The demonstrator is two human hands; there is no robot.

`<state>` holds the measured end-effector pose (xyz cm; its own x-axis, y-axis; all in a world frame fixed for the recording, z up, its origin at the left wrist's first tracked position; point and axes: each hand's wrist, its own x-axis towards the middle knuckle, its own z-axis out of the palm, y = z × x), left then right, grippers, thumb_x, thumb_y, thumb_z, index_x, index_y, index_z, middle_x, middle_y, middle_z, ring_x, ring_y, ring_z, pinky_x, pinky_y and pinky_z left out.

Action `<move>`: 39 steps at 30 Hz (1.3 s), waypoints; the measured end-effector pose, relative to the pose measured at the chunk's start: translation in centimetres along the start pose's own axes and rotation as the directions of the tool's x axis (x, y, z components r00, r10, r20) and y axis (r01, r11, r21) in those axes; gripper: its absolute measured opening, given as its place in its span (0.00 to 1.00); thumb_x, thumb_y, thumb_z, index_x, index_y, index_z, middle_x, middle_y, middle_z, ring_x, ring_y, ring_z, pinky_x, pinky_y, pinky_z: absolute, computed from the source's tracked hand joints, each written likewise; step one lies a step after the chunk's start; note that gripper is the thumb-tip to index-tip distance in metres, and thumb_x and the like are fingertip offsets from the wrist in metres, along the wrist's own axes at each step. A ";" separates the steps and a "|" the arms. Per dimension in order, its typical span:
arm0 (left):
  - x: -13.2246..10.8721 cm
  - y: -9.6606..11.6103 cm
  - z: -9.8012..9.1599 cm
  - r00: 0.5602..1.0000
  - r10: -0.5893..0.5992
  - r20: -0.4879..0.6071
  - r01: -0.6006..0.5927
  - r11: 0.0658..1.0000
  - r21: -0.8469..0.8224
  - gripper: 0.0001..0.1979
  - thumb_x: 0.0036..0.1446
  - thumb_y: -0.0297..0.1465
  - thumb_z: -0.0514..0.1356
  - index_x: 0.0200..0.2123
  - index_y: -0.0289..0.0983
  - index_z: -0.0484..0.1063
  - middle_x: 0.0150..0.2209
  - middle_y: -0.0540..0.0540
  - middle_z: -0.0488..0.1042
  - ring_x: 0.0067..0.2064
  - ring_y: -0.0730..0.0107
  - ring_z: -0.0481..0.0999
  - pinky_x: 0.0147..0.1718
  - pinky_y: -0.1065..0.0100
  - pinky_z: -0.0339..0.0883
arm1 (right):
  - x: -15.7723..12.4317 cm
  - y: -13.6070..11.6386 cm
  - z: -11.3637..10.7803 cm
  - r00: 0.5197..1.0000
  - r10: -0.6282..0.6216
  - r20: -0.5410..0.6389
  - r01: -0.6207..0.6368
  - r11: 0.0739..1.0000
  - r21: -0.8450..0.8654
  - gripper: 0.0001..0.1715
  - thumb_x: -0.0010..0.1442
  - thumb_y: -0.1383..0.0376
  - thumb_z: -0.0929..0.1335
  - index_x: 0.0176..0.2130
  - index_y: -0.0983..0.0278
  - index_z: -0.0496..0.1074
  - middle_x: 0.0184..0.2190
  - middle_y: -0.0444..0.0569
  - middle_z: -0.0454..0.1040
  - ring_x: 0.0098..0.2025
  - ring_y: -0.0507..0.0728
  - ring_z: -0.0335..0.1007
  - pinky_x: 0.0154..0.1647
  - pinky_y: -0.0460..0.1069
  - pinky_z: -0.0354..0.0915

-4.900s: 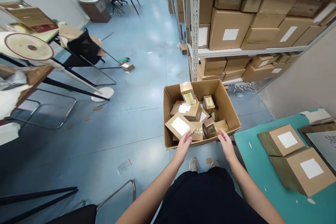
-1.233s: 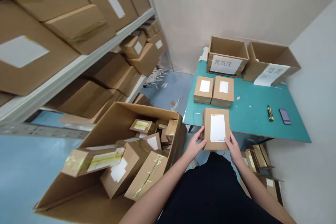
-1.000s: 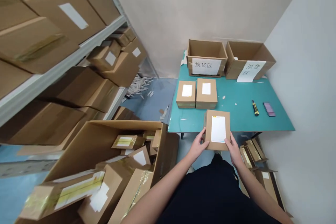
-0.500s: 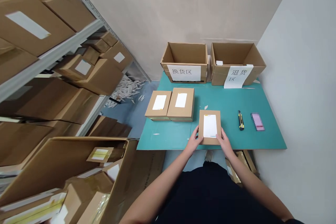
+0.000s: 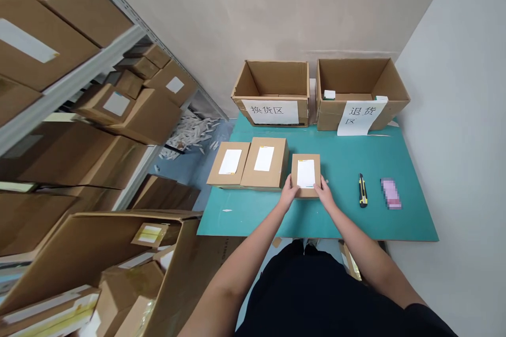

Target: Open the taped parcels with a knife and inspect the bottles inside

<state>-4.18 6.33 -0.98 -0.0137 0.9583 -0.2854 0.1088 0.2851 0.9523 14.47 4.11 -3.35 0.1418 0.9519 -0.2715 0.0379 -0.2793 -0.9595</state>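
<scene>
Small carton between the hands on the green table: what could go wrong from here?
The left hand sits in the narrow gap between the small carton and the larger carton, so it could nudge that neighbour out of line. The yellow utility knife lies on the green table near the right hand, and could get knocked or nick a reaching hand.

A carton [image 5: 264,163] blocks the left hand [image 5: 289,193] — seemingly touching.

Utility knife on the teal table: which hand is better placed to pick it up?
Right, likely: the right hand is at the edge of the small carton nearest the utility knife; the left hand is across the carton.
</scene>
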 end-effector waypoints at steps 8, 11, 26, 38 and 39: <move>2.1 -2.2 0.8 0.994 -0.097 -0.055 0.108 0.959 0.264 0.43 0.55 0.28 0.59 0.72 0.32 0.45 0.72 0.36 0.51 0.73 0.53 0.50 0.70 0.56 0.46 | 1.9 2.5 1.4 0.999 0.053 0.009 -0.052 0.998 -0.046 0.52 0.56 0.44 0.68 0.71 0.58 0.52 0.69 0.48 0.61 0.69 0.62 0.59 0.69 0.57 0.55; 2.3 -2.6 0.9 0.992 -0.109 -0.058 0.122 0.937 0.328 0.44 0.56 0.29 0.58 0.72 0.29 0.42 0.72 0.33 0.48 0.73 0.51 0.47 0.70 0.55 0.45 | 2.0 2.9 2.2 0.996 0.073 -0.044 -0.076 0.995 -0.069 0.51 0.57 0.46 0.68 0.71 0.59 0.52 0.69 0.48 0.61 0.68 0.62 0.59 0.70 0.57 0.53; 0.6 -0.3 0.1 0.998 0.059 0.031 -0.065 0.969 0.237 0.41 0.53 0.30 0.63 0.68 0.34 0.54 0.70 0.34 0.55 0.73 0.48 0.47 0.71 0.52 0.40 | -0.4 0.7 1.5 0.985 0.060 -0.160 -0.083 0.986 -0.143 0.47 0.57 0.43 0.69 0.68 0.58 0.60 0.69 0.51 0.60 0.70 0.64 0.56 0.69 0.60 0.53; -5.7 -0.4 -1.9 0.975 -0.031 0.221 0.007 0.994 0.109 0.32 0.57 0.40 0.63 0.63 0.39 0.65 0.65 0.36 0.66 0.65 0.49 0.65 0.59 0.52 0.64 | -8.1 0.6 -5.8 0.963 0.066 -0.263 -0.065 0.998 0.011 0.52 0.54 0.36 0.68 0.67 0.62 0.63 0.68 0.58 0.61 0.68 0.67 0.58 0.68 0.63 0.57; -6.0 -0.6 -1.7 0.976 -0.044 0.214 0.023 0.995 0.099 0.32 0.56 0.41 0.64 0.63 0.39 0.66 0.65 0.36 0.66 0.65 0.49 0.66 0.59 0.52 0.65 | -8.3 0.8 -6.2 0.962 0.067 -0.264 -0.066 0.998 0.011 0.52 0.54 0.36 0.68 0.66 0.61 0.63 0.68 0.58 0.62 0.68 0.67 0.59 0.68 0.63 0.57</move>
<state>-5.89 0.49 0.38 0.1948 0.9186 -0.3437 0.2063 0.3042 0.9300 19.49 -4.79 -1.39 0.4001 0.8640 -0.3056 0.0170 -0.3404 -0.9401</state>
